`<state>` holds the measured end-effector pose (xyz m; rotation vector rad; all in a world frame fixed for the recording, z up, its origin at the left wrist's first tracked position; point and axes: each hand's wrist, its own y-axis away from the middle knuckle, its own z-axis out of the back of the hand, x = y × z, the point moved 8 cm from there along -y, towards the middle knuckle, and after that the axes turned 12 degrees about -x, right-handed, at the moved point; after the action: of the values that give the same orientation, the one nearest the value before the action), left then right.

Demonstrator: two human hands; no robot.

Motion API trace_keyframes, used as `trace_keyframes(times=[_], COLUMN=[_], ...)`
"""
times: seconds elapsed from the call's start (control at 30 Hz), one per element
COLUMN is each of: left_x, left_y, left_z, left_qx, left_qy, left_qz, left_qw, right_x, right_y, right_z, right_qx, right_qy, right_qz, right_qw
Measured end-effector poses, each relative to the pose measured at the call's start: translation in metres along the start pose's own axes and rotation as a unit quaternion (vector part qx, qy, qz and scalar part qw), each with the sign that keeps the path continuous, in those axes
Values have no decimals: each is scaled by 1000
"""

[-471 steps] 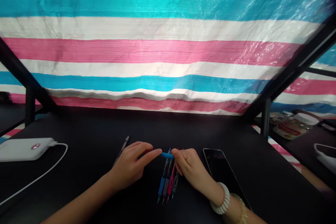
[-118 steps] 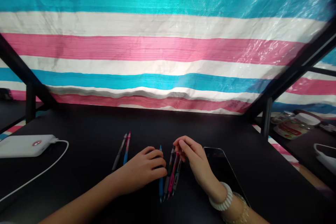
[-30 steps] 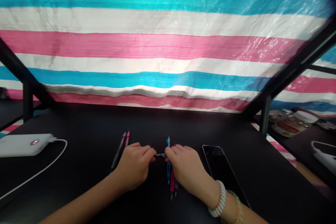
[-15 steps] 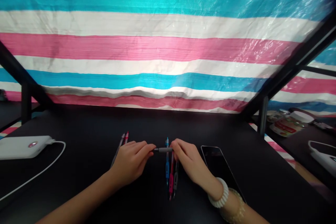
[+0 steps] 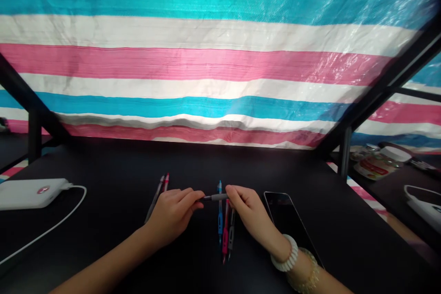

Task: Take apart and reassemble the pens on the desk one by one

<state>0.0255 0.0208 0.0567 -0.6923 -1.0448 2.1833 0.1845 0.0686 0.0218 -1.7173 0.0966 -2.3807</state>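
Slim grey pen (image 5: 216, 197) held level above the black tabletop (image 5: 113, 165), crosswise between both hands, at 6 o'clock in the head view. Pinched at its left end by thumb and forefinger of the left hand (image 5: 172, 213), remaining fingers curled under; gripped at its right end by the fingertips of the right hand (image 5: 248, 211), knuckles arched, wrist wearing a white beaded bracelet (image 5: 285, 253) and a pale gold one just behind it.

Directly beneath, lying side by side and pointing toward 12 o'clock: a blue pen (image 5: 219, 211), a pink-red pen (image 5: 225, 234) and a dark grey pen (image 5: 231, 234). Toward 9 o'clock of the left hand, two more pens (image 5: 161, 188) laid touching, one dark, one red-tipped. At 3 o'clock of the right hand, a black smartphone (image 5: 287, 216), screen up. Far out at 9 o'clock, a white power bank (image 5: 29, 191) with a white cable (image 5: 58, 225).

At 3 o'clock on a neighbouring table, a white-lidded jar (image 5: 381, 163), contents unclear.

Compared with half a second ago: grip and pen position nearly unchanged, hands shifted only slightly.
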Motion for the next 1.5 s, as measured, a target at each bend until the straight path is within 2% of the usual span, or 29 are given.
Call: trace_keyframes(times=[0.1, 0.23, 0.37, 0.57, 0.7, 0.83, 0.9, 0.97, 1.07, 1.13, 1.23, 1.3, 1.37, 1.5], left_x=[5, 15, 20, 25, 28, 34, 35, 37, 39, 36, 25, 16, 11, 15], left_y=[3, 8, 10, 16, 24, 36, 39, 35, 23, 15, 7, 5, 5, 4], left_z=[-4, -12, -12, -21, -29, -40, -42, -39, -26, -16, -4, 1, 3, 6], left_qx=[23, 74, 98, 168, 211, 255, 265, 254, 201, 153, 85, 54, 36, 13], left_qy=[62, 158, 197, 231, 263, 318, 337, 320, 240, 182, 115, 80, 56, 53], left_qz=[48, 138, 189, 268, 324, 410, 427, 409, 333, 265, 150, 81, 47, 70], left_qw=[997, 975, 957, 920, 884, 816, 796, 816, 889, 935, 978, 992, 997, 996], right_x=[5, 12, 18, 26, 31, 40, 45, 46, 43, 37, 20, 9, 4, 2], right_y=[2, 5, 8, 11, 14, 19, 20, 20, 16, 13, 9, 7, 5, 2], right_z=[1, 2, 1, -3, -5, -5, -5, -4, 1, 3, 0, -3, -3, 2], right_qx=[-3, -12, -9, 5, 16, 22, 28, 26, 7, 4, 18, 26, 18, -15], right_qy=[11, 39, 58, 90, 98, 78, 74, 74, 64, 40, -7, -14, -12, -68], right_qz=[22, 67, 103, 143, 169, 219, 244, 252, 224, 180, 76, 22, 1, -16], right_qw=[1000, 997, 993, 986, 981, 972, 967, 965, 972, 983, 997, 999, 1000, 997])
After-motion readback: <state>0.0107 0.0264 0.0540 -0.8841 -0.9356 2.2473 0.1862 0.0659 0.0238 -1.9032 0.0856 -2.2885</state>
